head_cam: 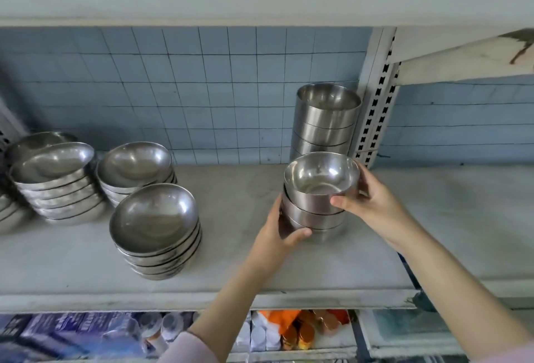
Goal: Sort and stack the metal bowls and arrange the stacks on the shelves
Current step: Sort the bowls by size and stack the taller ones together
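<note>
With your left hand (278, 235) and right hand (372, 203) grasping a short stack of deep bowls (315, 203) near the shelf's (231, 276) right front edge, taller stacks (325, 120) already stand behind, shallow ones (156, 232) left; placement remains.

both hands, left (273, 237) and right (371, 199), clasp a short bowl stack (316, 203) on the shelf (231, 247).

glossy metal bowls (320, 180); matt shelf (231, 247)

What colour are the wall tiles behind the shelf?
Pale blue wall tiles with dark grout, head view.
</note>
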Demonstrator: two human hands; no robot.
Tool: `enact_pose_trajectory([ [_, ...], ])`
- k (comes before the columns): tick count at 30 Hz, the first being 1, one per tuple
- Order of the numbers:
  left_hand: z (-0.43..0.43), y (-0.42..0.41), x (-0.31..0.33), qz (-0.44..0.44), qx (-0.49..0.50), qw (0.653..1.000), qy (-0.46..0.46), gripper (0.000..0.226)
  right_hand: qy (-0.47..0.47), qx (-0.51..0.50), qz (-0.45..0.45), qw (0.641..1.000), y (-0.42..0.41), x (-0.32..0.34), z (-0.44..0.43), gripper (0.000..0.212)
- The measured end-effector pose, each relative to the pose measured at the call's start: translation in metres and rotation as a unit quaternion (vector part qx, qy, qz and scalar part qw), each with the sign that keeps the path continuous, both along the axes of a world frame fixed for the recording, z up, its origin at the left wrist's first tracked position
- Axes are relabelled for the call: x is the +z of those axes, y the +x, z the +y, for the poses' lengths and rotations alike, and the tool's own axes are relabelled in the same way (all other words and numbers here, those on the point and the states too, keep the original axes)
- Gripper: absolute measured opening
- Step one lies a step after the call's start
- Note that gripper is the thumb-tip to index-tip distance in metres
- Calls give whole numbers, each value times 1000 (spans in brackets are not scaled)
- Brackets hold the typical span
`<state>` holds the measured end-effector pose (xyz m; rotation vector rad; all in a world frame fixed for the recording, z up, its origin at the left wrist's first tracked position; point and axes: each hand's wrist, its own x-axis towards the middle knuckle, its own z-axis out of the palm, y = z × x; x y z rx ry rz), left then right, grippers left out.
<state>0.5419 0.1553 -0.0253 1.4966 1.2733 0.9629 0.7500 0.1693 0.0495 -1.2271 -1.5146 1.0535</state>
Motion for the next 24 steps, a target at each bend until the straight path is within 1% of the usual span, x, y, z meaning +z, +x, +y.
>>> enact_pose_trajectory([
  [3,0,3,-3,-15,18,1000,4,90,-3,10,-7,1000,2,-10,2,100],
  [9,1,3,-4,11,33,999,-8,90,-22,44,-29,998,9,-6,7,104],
  [10,1,3,-3,26,34,999,-11,89,-29,52,-38,998,10,-4,7,108],
  [12,0,3,5,60,25,998,-16,91,-49,53,-70,995,11,3,5,126],
  [14,-9,1,22,128,9,992,-11,98,-57,35,-103,992,11,16,-1,140],
  [15,-16,-3,33,172,9,985,-6,99,-42,22,-119,992,10,24,-5,140],
  [16,-23,-9,43,207,14,978,15,98,-17,8,-135,991,8,33,-9,136],
  [18,-39,-28,67,246,19,964,100,93,34,-23,-154,987,1,53,-15,118],
  [20,-52,-54,94,281,35,943,173,87,73,-29,-161,984,-13,70,-17,101],
  [22,-56,-86,115,317,66,919,224,83,102,-6,-167,981,-37,84,-12,92],
  [24,-58,-122,131,346,99,901,244,81,127,35,-167,977,-70,94,-5,86],
])
